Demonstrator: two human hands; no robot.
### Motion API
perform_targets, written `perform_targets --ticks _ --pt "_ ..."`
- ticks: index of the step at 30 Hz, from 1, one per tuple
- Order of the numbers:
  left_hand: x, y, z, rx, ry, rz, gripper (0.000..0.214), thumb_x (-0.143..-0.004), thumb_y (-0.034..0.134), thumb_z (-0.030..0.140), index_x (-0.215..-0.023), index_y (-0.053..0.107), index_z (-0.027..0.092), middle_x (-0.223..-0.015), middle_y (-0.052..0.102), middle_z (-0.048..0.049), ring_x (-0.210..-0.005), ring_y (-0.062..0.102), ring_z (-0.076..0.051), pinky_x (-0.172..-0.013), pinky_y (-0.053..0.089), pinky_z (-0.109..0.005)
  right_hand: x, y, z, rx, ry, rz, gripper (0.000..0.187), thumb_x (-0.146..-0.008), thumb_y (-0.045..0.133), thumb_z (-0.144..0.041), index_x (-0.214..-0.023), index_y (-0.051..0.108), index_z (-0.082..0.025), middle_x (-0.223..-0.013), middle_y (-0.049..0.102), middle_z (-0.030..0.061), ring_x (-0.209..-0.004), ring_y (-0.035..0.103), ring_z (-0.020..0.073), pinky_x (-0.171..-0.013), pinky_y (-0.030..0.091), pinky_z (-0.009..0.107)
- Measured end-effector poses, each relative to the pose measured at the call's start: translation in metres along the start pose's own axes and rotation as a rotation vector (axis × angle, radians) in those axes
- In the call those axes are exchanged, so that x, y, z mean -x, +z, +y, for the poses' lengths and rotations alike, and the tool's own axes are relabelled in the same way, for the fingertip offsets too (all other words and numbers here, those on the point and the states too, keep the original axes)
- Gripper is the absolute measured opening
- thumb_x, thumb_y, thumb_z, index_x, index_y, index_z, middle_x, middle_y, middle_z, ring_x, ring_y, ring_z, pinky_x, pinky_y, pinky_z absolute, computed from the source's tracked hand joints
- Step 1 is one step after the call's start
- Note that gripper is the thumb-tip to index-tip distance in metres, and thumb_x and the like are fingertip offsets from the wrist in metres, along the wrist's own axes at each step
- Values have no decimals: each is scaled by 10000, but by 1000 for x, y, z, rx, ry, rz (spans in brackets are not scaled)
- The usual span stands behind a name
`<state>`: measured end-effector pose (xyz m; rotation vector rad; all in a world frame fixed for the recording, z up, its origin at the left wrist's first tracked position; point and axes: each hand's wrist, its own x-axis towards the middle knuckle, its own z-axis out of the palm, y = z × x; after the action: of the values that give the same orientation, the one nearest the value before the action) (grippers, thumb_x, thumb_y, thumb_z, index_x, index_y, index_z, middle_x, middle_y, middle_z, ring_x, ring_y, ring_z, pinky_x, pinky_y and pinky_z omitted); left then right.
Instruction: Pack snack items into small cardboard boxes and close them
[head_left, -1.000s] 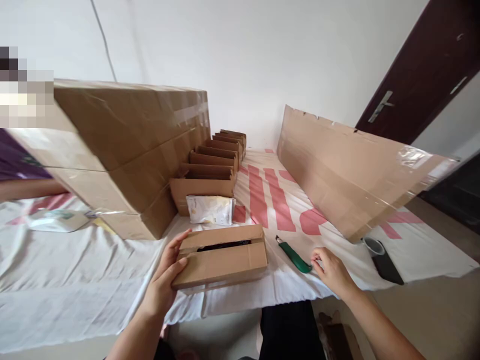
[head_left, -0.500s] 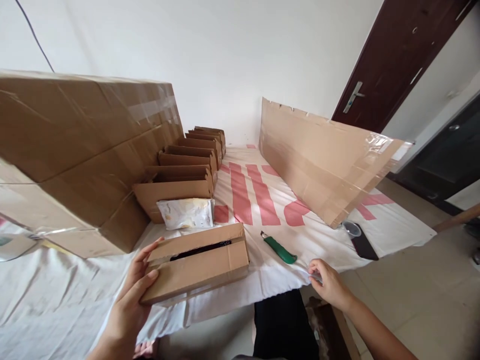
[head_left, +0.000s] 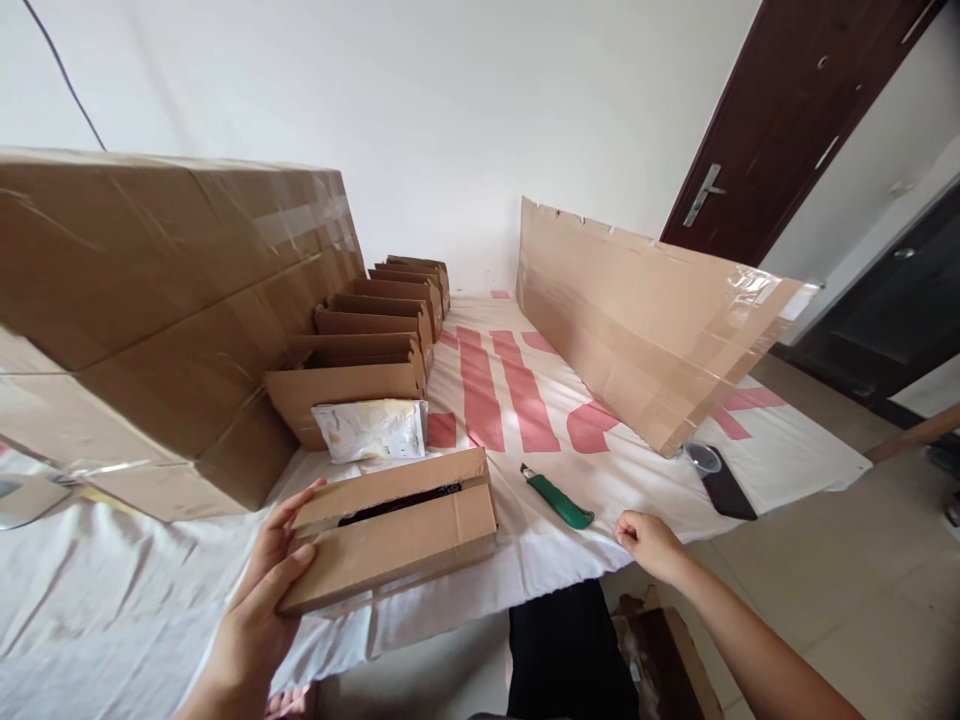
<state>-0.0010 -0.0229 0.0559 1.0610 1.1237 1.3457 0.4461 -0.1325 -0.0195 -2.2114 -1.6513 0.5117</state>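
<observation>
1. Small cardboard box point(head_left: 394, 530): lies flat at the near edge of the worktop point(head_left: 112, 570), its top flaps nearly closed, with a dark slit between them.
2. Left hand point(head_left: 259, 590): fingers spread, gripping the box's left end.
3. Right hand point(head_left: 649, 540): loosely curled at the worktop edge, holding nothing, near the green utility knife point(head_left: 559, 497) but apart from it.
4. White pouch point(head_left: 371, 430): just behind the box, leaning on the nearest of a row of open cartons point(head_left: 375, 345).
5. Large taped cartons point(head_left: 150, 310): stacked at left.
6. Cardboard sheet point(head_left: 645, 320): standing on edge at right; a tape roll point(head_left: 701, 458) lies at its near corner.
</observation>
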Motion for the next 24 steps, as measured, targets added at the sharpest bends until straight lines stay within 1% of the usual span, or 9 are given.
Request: perform_targets --ticks 3,6,12,16,20,22,24 --pt "-1 0 -2 11 1 -3 480 -783 623 375 -1255 557 312 -1478 489 59 -1391 360 -334 -1127 314 -387 -3 0 -9 103 53 -16 168 -682 554 -47 -627 621 -191 -563 584 -30 -538 493 123 -524 272 229" --pt "-1 1 -3 38 -6 4 473 -775 633 379 -1240 569 320 -1481 484 59 -1399 344 -348 -1151 274 -418 -8 -2 -17 181 82 -40 175 -680 571 -41 -670 645 -200 -594 604 -29 -550 497 122 -519 246 229" --pt "0 0 0 69 -15 0 515 -756 655 370 -1257 559 300 -1487 475 48 -1382 362 -336 -1121 317 -384 -12 -13 -27 296 80 -140 158 -767 577 -107 -677 656 -210 -655 667 4 -567 554 141 -512 244 246" --pt "0 -1 -1 62 -29 -15 569 -756 653 380 -1303 523 286 -1503 454 23 -1387 354 -346 -1102 352 -400 -13 -19 -36 380 86 -191 180 -820 545 -143 -713 678 -201 -726 709 48 -664 630 189 -540 286 260" --pt "-2 -5 -7 34 11 -19 570 -759 638 399 -1303 530 269 -1492 471 1 -1383 377 -336 -1072 397 -378 -20 -21 -46 467 120 -226 108 -798 590 -163 -759 689 -179 -794 733 89 -769 685 248 -604 366 280" --pt "-4 -6 -10 29 24 -20 563 -767 625 404 -1305 526 269 -1491 473 -9 -1372 397 -338 -1072 405 -394 -23 -24 -49 506 128 -224 82 -788 620 -189 -832 687 -172 -866 741 114 -845 697 281 -647 395 299" --pt "-5 -8 -13 37 30 -34 568 -769 624 407 -1311 520 274 -1495 467 -15 -1371 402 -344 -1108 369 -428 -26 -28 -52 534 132 -210 161 -765 657 -209 -919 667 -164 -914 740 133 -896 697 306 -669 408 314"
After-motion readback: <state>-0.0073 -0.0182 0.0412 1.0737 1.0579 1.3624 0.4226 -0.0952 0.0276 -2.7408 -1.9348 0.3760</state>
